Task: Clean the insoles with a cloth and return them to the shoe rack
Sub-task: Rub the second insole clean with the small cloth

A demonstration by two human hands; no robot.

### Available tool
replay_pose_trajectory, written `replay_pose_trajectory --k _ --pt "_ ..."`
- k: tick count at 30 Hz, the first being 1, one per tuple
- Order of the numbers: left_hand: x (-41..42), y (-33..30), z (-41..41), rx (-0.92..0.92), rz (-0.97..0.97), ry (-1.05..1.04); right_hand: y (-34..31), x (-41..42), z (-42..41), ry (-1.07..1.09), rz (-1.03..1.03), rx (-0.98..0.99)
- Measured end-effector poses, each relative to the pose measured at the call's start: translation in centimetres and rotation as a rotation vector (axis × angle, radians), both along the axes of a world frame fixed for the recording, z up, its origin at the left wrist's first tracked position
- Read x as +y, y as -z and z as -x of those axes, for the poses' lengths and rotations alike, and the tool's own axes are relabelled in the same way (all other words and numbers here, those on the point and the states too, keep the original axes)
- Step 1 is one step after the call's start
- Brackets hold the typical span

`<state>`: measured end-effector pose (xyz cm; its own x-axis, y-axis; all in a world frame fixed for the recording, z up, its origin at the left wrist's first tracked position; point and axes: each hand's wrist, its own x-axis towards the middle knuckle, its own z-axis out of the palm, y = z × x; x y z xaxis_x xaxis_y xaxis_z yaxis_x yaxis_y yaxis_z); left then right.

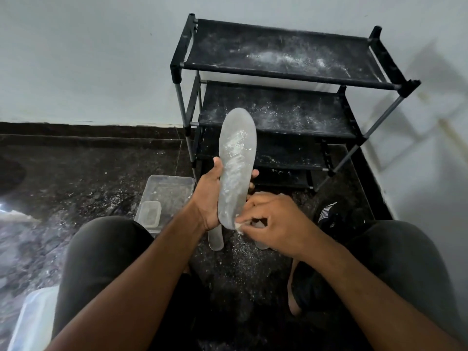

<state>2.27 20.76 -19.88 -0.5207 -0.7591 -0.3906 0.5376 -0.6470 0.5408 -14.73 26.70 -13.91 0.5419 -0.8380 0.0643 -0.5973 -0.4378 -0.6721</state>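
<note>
We count three insoles: one held [236, 163], two on the floor [216, 239] [262, 244]; one shoe rack [286, 79]; two clear containers [164, 196] [151, 214]; one black shoe [329, 214].

Left hand [210, 196] grips grey insole [236, 163] upright, toe up, white powder on it. Right hand [274, 220] pinches small white cloth [239, 226], probably, at heel. Dusty black shoe rack [283, 79] behind; clear plastic tub [164, 196] on floor left.
</note>
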Motion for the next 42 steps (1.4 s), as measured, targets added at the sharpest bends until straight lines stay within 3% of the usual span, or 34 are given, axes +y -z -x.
replay_pose_trajectory --k 2,4,6,9,13,19,23,28,33,38,42 --pt "0.2 -0.3 0.4 0.027 -0.004 0.012 -0.3 -0.8 0.5 0.085 0.066 -0.068" --pt "0.4 -0.6 0.8 0.019 0.008 0.026 -0.4 -1.3 0.0 0.088 0.085 0.003" --pt "0.4 -0.6 0.8 0.007 0.001 0.052 -0.1 -0.7 -0.5 -0.012 -0.029 0.059" --pt "0.4 -0.6 0.7 -0.01 -0.017 0.039 -0.4 -0.1 -0.3 -0.018 -0.111 -0.093" --pt "0.9 -1.0 1.7 -0.012 -0.025 0.006 0.6 -2.1 -0.7 0.192 0.173 -0.06" --pt "0.6 -0.9 0.9 -0.019 -0.063 0.019 1.1 -0.9 -1.0 0.004 0.003 -0.066" --pt "0.6 -1.0 1.5 -0.001 -0.046 -0.006 1.5 -2.1 -1.2 0.207 0.17 -0.061" --pt "0.4 -0.9 1.1 -0.076 -0.03 -0.033 1.1 0.2 -2.3 -0.042 -0.002 -0.126" --pt "0.3 -0.8 1.8 -0.016 -0.062 -0.018 1.2 -1.8 -2.0 0.236 0.123 -0.143" --pt "0.3 -0.8 1.2 -0.053 -0.07 -0.007 1.4 -0.4 -2.4 0.023 0.024 -0.144" --pt "0.6 -1.1 1.8 0.014 -0.095 -0.002 1.7 -1.7 -1.9 0.194 0.173 -0.116"
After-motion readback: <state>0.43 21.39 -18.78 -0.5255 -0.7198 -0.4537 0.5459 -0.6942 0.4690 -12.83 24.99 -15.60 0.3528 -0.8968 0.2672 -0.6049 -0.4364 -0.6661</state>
